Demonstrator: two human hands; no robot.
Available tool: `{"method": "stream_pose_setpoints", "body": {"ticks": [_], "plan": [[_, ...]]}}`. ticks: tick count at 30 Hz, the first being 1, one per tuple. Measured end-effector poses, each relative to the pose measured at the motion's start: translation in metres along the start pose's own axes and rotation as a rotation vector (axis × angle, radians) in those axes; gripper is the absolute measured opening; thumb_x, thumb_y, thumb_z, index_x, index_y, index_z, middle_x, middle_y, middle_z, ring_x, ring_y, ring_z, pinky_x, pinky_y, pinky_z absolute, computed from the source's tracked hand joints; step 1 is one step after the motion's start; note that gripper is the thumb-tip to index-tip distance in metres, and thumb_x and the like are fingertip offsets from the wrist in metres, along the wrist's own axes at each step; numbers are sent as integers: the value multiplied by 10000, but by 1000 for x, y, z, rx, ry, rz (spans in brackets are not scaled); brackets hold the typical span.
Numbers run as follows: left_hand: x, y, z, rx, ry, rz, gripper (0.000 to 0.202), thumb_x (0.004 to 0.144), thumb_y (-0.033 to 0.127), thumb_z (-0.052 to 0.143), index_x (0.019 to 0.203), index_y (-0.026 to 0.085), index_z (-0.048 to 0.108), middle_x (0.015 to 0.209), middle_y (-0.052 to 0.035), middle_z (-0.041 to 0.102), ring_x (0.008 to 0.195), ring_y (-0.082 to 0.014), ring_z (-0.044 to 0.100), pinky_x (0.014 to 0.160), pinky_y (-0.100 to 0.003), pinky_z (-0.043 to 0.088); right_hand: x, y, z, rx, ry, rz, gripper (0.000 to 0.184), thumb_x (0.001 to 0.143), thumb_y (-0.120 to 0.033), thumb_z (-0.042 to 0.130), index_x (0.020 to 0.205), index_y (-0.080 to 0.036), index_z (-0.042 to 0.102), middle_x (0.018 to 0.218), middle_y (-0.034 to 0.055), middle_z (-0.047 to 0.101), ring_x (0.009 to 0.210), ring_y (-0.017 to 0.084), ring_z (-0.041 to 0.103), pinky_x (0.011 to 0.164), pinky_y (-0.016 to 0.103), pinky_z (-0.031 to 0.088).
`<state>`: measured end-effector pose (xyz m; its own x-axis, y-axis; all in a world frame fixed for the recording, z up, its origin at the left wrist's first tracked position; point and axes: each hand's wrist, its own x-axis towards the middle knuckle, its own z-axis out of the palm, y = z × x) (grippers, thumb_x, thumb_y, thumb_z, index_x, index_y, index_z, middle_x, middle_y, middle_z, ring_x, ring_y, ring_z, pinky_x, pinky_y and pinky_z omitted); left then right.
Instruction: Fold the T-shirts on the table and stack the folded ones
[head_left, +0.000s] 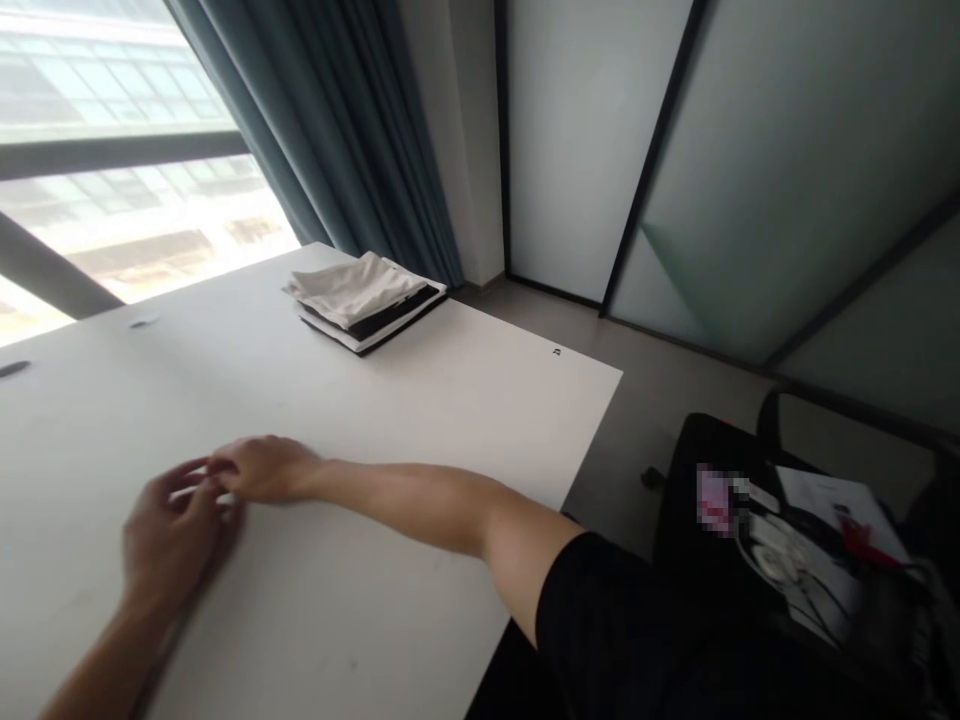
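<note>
My left hand [169,535] and my right hand [266,468] meet over the white table [360,560] at the left, fingertips touching. The left fingers curve in towards the thumb, in a loose pinch at the right hand's fingers. My right hand is closed, its fingers curled and the back of it turned up. Whether anything small is between the fingers is hidden. Beyond the hands, apart from them, lies a stack of folded cloth: a beige folded cloth [352,288] on top, with black and white layers under it.
Near the window are a small pale item [142,322] and a dark flat object [13,369]. A small black mark [556,352] shows by the right edge. Blue curtains [330,110] hang behind. A black chair [690,480] at right carries papers and cables.
</note>
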<state>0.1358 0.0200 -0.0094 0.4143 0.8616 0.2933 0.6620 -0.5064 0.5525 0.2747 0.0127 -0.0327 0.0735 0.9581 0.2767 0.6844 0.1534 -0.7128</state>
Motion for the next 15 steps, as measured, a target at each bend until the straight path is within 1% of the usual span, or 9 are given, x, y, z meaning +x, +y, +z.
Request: {"method": "stream_pose_setpoints", "body": {"ticks": [2, 5, 7, 8, 9, 10, 11, 13, 15], "plan": [[3, -4, 3, -64, -16, 6, 418, 868, 474, 495, 1196, 239, 602, 983, -33, 714, 730, -223, 706, 558, -286, 574, -5, -3, -5, -17, 17, -8, 70, 911, -242, 606, 962, -254, 653, 965, -43, 695, 962, 170, 618, 814, 253, 477], [-2, -14, 7, 41, -87, 119, 508, 864, 416, 474, 1313, 184, 526, 1147, -116, 698, 954, -299, 697, 785, -391, 580, -21, -10, -12, -135, 70, -43, 142, 909, -210, 579, 1010, -214, 679, 1097, 41, 692, 1045, 214, 606, 897, 313, 479], [-16, -20, 7, 220, -164, 234, 596, 882, 411, 450, 1418, 152, 441, 1357, -162, 608, 1195, -345, 608, 995, -486, 489, -36, -15, -16, -233, 101, -86, 211, 944, -243, 536, 1098, -204, 675, 1226, 86, 659, 1151, 253, 564, 988, 387, 446], [-24, -22, 5, 293, -223, 314, 614, 930, 415, 389, 1466, 116, 397, 1482, -194, 498, 1332, -358, 504, 1097, -529, 390, -43, -17, -17, -268, 106, -82, 235, 954, -246, 520, 1130, -196, 667, 1278, 102, 639, 1209, 257, 534, 1033, 405, 418], [-33, -23, 4, 340, -255, 347, 616, 970, 419, 325, 1495, 100, 373, 1548, -199, 415, 1436, -353, 382, 1163, -554, 286, -49, -19, -17, -305, 119, -37, 263, 962, -249, 511, 1173, -180, 651, 1327, 123, 614, 1265, 255, 501, 1081, 420, 377], [-40, -22, 2, 376, -297, 356, 607, 995, 414, 281, 1513, 109, 366, 1585, -178, 367, 1486, -335, 296, 1191, -558, 224, -53, -19, -17, -351, 131, 18, 294, 967, -256, 501, 1212, -160, 634, 1378, 146, 582, 1318, 261, 461, 1122, 442, 328], [-46, -21, 0, 401, -325, 349, 603, 1010, 410, 258, 1532, 123, 355, 1609, -156, 330, 1508, -312, 250, 1207, -545, 195, -56, -20, -16, -394, 103, 43, 322, 976, -250, 475, 1245, -148, 619, 1437, 161, 541, 1371, 267, 413, 1152, 464, 280], [-54, -17, -2, 427, -348, 331, 610, 1022, 424, 272, 1562, 145, 322, 1631, -129, 290, 1526, -282, 202, 1224, -513, 168, -59, -20, -14, -436, 14, 33, 383, 1000, -223, 389, 1331, -170, 574, 1533, 143, 458, 1444, 258, 329, 1187, 504, 197], [-57, -15, -4, 432, -343, 322, 599, 1032, 422, 284, 1579, 178, 302, 1636, -105, 283, 1533, -261, 182, 1231, -494, 147, -60, -20, -10, -450, -21, 37, 417, 1010, -227, 346, 1370, -177, 551, 1556, 145, 431, 1463, 255, 305, 1194, 517, 161]]}}
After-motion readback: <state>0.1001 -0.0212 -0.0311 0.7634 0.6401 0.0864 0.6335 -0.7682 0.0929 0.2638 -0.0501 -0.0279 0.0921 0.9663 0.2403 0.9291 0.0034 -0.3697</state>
